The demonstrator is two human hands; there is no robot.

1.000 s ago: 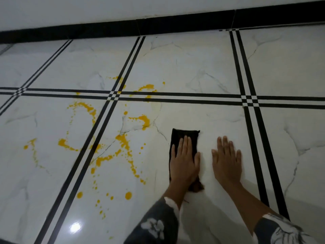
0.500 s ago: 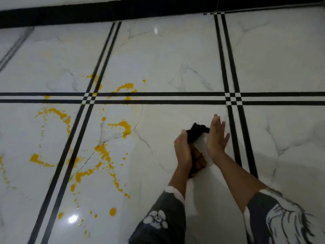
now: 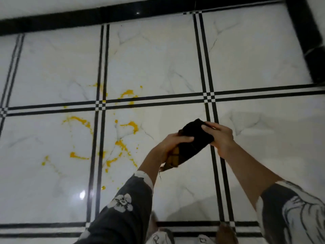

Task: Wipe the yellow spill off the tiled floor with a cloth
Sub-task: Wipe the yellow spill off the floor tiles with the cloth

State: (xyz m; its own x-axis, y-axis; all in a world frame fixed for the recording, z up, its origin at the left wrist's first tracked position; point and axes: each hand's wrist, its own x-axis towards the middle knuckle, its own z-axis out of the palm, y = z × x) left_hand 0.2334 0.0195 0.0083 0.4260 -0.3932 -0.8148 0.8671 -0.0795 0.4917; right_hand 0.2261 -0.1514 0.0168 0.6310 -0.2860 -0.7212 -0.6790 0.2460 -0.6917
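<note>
- Above the tiled floor (image 3: 158, 67), lifted clear of it, the black cloth (image 3: 195, 140) is being held between both hands, right of the spill and over the double black grout stripe (image 3: 213, 155) running toward the camera.
- The left hand (image 3: 173, 144) is gripping the cloth's lower end, fingers (image 3: 186, 138) curling over the top; the right hand (image 3: 219, 136) is pinching the upper end, thumb lying across the dark fabric.
- An orange-brown checked patch is showing on the cloth's underside near the left palm; whether that is pattern or stain is hard to say.
- The yellow spill (image 3: 121, 145) is lying unwiped, scattered in streaks and drops over four tiles around the stripe crossing (image 3: 100, 105), well left of the hands.
- Open floor is stretching right of the hands and beyond the spill, up to a black skirting band (image 3: 105, 14) along the far wall and another (image 3: 309, 50) at the right edge.
- Both patterned grey sleeves (image 3: 123, 208) are being cut off by the frame's bottom, along with blurred shapes at the bottom centre that I cannot make out.
- A bright glare spot (image 3: 82, 194) is sitting on the near left tile, and the outer corners are smearing with blur.
</note>
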